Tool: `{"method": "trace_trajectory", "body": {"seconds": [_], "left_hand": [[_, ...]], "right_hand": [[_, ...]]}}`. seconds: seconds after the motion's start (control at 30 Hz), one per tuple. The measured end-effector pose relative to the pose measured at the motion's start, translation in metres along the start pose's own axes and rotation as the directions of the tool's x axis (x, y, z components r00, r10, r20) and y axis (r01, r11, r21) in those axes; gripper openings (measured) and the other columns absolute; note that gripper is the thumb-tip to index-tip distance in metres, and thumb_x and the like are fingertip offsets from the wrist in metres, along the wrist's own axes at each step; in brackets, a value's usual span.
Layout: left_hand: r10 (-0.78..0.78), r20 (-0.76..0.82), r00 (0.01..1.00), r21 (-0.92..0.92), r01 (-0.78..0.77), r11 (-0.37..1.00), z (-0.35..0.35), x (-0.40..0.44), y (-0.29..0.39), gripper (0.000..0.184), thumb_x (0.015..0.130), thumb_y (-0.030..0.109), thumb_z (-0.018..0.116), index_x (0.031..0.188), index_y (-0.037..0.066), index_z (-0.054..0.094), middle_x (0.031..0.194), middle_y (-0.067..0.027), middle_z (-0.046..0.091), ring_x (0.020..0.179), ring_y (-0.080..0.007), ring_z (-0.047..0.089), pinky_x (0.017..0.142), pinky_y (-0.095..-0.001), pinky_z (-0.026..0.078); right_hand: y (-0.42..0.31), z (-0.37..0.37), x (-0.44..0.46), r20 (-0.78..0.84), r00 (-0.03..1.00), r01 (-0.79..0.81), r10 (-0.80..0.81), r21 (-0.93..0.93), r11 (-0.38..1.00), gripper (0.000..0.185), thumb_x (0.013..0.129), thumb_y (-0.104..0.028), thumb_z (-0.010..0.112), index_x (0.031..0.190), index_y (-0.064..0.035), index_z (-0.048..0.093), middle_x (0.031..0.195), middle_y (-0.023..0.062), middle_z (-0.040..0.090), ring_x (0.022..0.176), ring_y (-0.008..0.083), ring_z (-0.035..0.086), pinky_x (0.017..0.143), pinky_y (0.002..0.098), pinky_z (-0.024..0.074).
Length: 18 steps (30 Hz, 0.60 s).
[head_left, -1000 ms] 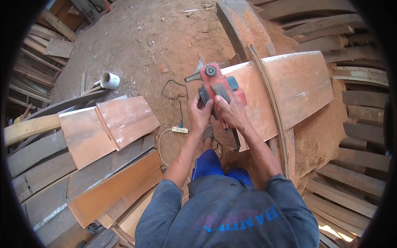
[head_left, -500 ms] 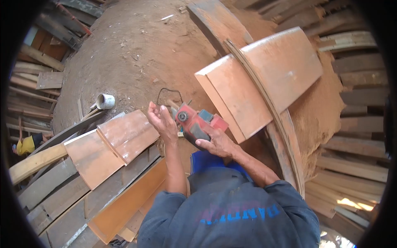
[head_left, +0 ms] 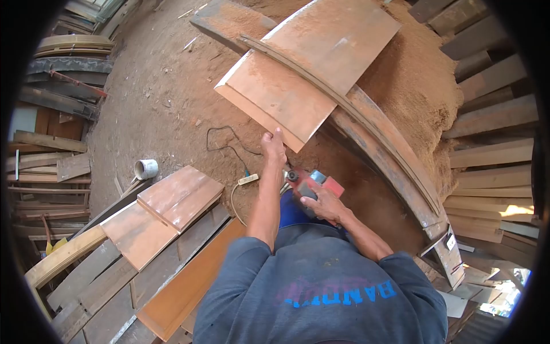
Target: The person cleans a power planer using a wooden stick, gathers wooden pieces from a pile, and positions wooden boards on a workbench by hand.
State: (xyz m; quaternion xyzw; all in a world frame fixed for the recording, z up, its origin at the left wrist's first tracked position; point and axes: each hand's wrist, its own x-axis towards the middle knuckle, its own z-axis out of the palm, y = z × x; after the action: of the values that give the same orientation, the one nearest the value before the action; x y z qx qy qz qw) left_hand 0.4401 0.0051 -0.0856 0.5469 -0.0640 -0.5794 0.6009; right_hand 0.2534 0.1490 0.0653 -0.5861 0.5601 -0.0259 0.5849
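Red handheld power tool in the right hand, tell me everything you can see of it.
The red, seemingly hard-plastic handheld power tool has a dark grey section, a blue-grey block and a round black knob at the end toward the left of the picture. The right hand holds it, and that grip covers part of its near side. It is in front of the person's blue cloth shorts, clear of the wooden panels. Its underside is hidden, and whether it is running cannot be told.
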Motion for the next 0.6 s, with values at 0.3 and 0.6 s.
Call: {"method": "trace_trajectory", "body": {"seconds": [0.3, 0.6], "left_hand": [[0.012, 0.094, 0.996, 0.153, -0.027, 0.988, -0.001, -0.03, -0.015, 0.018, 0.105, 0.017, 0.065, 0.108, -0.001, 0.066, 0.094, -0.0069, 0.073, 0.073, -0.0157, 0.068, 0.064, -0.0302, 0.055], [0.102, 0.14, 0.985, 0.425, -0.153, 0.892, -0.007, -0.034, -0.006, 0.026, 0.095, 0.026, 0.074, 0.093, 0.002, 0.066, 0.074, -0.0146, 0.068, 0.066, -0.0212, 0.066, 0.062, -0.0395, 0.052]], "right_hand": [[0.06, -0.003, -0.008, -0.223, 0.961, -0.151, 0.163, 0.066, 0.986, 0.062, 0.097, -0.045, 0.065, 0.122, 0.0113, 0.063, 0.103, 0.0307, 0.071, 0.099, 0.0417, 0.07, 0.087, 0.0476, 0.0531], [0.059, 0.005, 0.06, 0.072, 0.945, -0.316, 0.318, -0.039, 0.948, 0.045, 0.101, -0.038, 0.064, 0.116, 0.0044, 0.065, 0.076, 0.0119, 0.066, 0.065, 0.0227, 0.064, 0.065, 0.0409, 0.0532]]}}
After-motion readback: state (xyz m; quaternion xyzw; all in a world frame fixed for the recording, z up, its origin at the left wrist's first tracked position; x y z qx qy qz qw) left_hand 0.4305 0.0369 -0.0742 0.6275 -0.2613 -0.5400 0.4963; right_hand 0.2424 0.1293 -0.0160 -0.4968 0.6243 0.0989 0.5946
